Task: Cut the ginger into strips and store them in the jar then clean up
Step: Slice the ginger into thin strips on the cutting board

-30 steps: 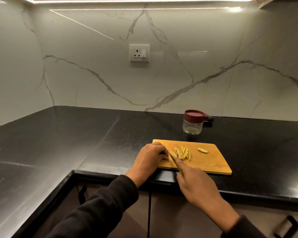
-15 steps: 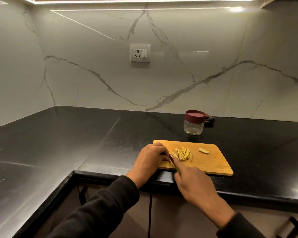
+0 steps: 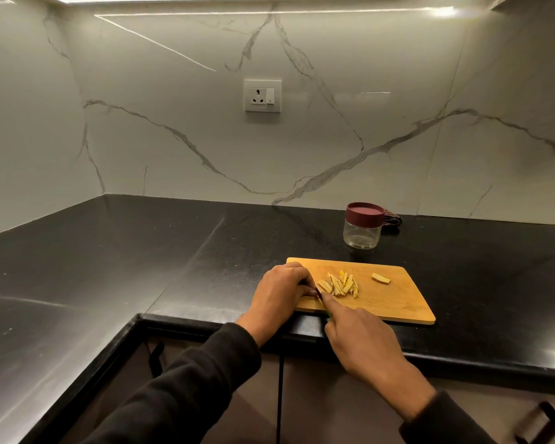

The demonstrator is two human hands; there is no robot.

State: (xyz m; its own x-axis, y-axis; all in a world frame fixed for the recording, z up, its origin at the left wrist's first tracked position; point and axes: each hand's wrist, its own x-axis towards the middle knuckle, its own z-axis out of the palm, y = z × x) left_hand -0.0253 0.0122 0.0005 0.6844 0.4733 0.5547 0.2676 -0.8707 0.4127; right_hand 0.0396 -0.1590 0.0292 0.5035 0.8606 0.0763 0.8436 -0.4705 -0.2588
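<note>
**Ginger on the board: mid-cut, jar unopened**

Strips (image 3: pixel 339 284): small pale pile, near the board's (image 3: pixel 391 302) middle, toward its near-left part. One uncut piece (image 3: pixel 380 278) lies apart, toward the far-right corner. Board sits at the counter's (image 3: pixel 173 257) front edge.

Handling, as judged: strips light, stiff, damp and likely to cling; better swept or pinched in a bunch than picked singly. The piece is small and firm, may roll under the blade; hold it flat-side down, fingertips tucked back.

Left hand (image 3: pixel 281 294): fingers curled down at the board's left end, tips against the blade's side; whatever ginger they pin is hidden.

Right hand (image 3: pixel 362 339): wrapped round the knife (image 3: pixel 321 296) handle, forefinger laid along the top. Only a short dark bit of blade shows between the hands.

Jar (image 3: pixel 362 224): glass, fragile, lid on, standing beyond the board's far edge, near the back wall.
</note>
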